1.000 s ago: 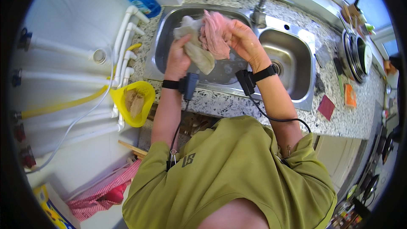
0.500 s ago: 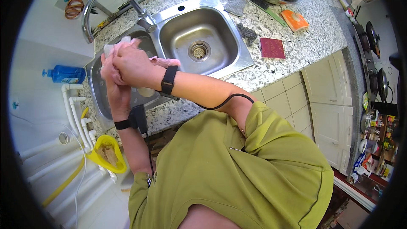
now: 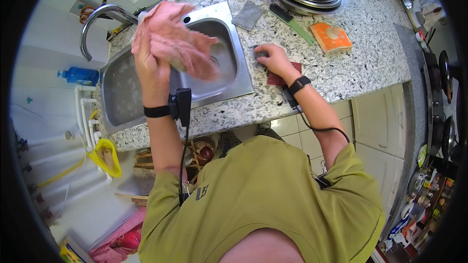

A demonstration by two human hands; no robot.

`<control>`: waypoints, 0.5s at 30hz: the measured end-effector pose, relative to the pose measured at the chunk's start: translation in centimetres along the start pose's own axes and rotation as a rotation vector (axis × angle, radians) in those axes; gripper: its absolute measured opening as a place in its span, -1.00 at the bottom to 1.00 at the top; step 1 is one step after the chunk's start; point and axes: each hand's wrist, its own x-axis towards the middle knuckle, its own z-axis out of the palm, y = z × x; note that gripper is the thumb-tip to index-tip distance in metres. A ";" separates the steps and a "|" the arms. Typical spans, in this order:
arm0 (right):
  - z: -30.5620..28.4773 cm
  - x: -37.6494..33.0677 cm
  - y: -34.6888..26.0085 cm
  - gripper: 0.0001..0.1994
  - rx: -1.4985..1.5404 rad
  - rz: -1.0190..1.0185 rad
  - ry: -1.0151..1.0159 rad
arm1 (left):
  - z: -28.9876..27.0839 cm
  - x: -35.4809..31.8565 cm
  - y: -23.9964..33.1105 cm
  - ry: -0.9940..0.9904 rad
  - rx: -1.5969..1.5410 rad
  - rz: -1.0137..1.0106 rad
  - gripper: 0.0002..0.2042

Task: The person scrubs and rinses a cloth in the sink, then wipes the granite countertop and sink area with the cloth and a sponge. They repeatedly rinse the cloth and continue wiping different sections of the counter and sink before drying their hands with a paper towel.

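Observation:
My left hand (image 3: 150,65) is raised over the double steel sink (image 3: 114,119), closed on a crumpled pink cloth (image 3: 178,41) that hangs to the right across the divider and right basin. My right hand (image 3: 275,61) rests on the counter right of the sink. Its fingers curl over a dark grey scouring pad (image 3: 260,54), which is partly hidden under them. Beneath that wrist lies a dark red square pad (image 3: 278,79), partly covered. The left basin holds some foamy water.
A curved faucet (image 3: 84,34) stands at the left. Beyond my right hand lie a grey mesh pad (image 3: 249,15), a green-handled brush (image 3: 295,27) and an orange sponge packet (image 3: 331,38). Stacked steel bowls (image 3: 300,0) stand behind. A blue bottle (image 3: 80,76) is left of the sink.
Both hands held the pink cloth over the left basin before. Now my left hand alone holds it, raised and spread out, and my right hand has moved right onto the dark scouring pad.

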 end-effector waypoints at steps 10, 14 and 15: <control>-12.2 -5.0 2.3 -0.57 1.324 0.172 0.089 | 9.6 -2.9 -13.8 -0.749 0.497 -0.549 -0.34; -12.2 -4.1 1.8 -0.55 1.413 0.268 0.165 | 5.2 -6.7 -14.9 -0.629 0.969 -0.152 -0.17; -11.5 -3.6 1.3 -0.55 1.459 0.316 0.180 | 3.7 -6.9 -14.3 -0.578 0.943 -0.140 -0.18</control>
